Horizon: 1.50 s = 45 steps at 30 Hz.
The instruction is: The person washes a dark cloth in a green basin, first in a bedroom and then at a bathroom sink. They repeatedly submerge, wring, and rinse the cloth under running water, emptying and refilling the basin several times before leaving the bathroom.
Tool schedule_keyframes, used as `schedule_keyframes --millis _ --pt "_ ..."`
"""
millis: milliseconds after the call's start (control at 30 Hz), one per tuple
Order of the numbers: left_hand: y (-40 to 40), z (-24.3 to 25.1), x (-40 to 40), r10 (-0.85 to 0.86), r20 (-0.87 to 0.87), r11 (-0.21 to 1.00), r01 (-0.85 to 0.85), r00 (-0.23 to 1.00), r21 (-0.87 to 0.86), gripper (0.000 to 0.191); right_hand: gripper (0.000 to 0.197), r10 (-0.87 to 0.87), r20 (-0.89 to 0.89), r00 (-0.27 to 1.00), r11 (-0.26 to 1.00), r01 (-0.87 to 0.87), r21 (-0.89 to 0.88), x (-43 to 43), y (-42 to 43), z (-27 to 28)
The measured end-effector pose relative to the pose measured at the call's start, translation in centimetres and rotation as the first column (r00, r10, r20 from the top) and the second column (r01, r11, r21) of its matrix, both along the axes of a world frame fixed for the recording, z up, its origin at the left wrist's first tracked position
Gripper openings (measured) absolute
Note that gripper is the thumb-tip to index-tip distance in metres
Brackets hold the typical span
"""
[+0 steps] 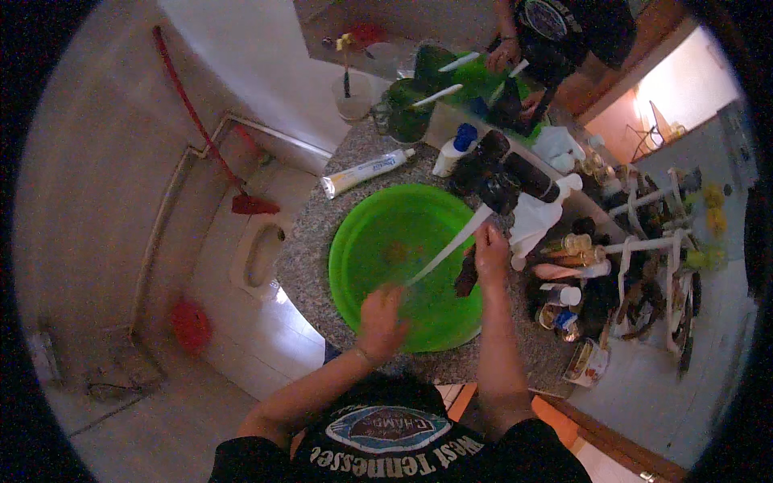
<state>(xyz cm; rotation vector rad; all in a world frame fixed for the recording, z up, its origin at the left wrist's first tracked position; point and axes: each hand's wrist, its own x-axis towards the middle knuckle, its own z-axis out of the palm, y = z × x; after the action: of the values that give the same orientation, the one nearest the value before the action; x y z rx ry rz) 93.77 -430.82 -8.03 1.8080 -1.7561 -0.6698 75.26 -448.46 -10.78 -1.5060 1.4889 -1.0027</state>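
Observation:
A green plastic basin (pixel 416 332) stands on the speckled granite countertop (pixel 302 241) before me. Over its near left part is my left hand (pixel 381 323), blurred, with its fingers turned down. Whether it holds anything I cannot tell. My right hand (pixel 492 250) is closed at the basin's right side on a dark brown item (pixel 465 276) that hangs over the basin. Between the hands, a narrow white streak (pixel 453 244) slants from a dark, glossy fixture (pixel 500 190) towards my left fingers. It looks like running water or a strip; blur leaves that unsettled.
A toothpaste tube (pixel 368 172) and a white bottle with a blue cap (pixel 456 149) lie beyond the basin. Toiletry bottles (pixel 561 294) crowd the right side. A mirror reflects a person (pixel 567 36). A red-handled broom (pixel 196 115) leans at left.

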Motion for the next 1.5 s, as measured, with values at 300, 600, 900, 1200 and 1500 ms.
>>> schedule_keyframes --millis 300,600,900,1200,1500 --pt "1.9 -0.4 7.3 0.468 -0.093 0.882 -0.471 0.879 -0.008 0.047 0.041 0.212 0.304 0.929 0.971 -0.235 0.039 5.7 -8.7 9.6" --pt "2.2 -1.4 9.0 0.436 -0.048 0.882 -0.437 0.899 -0.175 0.044 0.042 0.095 0.784 0.613 0.924 -0.348 0.160 6.0 -9.2 10.5" --pt "1.3 -6.9 10.6 0.468 -0.127 0.876 -0.478 0.875 -0.067 0.049 0.032 0.302 -0.429 0.851 0.945 -0.208 0.252 -0.6 -2.6 6.5" --pt "0.5 -10.7 12.1 0.459 -0.252 0.888 -0.451 0.852 0.090 0.043 0.038 0.356 -0.408 0.841 0.832 -0.086 0.549 -9.0 10.6 -6.4" --pt "0.5 -7.7 12.1 0.411 -0.562 0.912 -0.337 0.718 0.236 0.027 0.036 -0.051 0.122 0.991 0.762 -0.040 0.646 -6.7 12.6 -0.8"
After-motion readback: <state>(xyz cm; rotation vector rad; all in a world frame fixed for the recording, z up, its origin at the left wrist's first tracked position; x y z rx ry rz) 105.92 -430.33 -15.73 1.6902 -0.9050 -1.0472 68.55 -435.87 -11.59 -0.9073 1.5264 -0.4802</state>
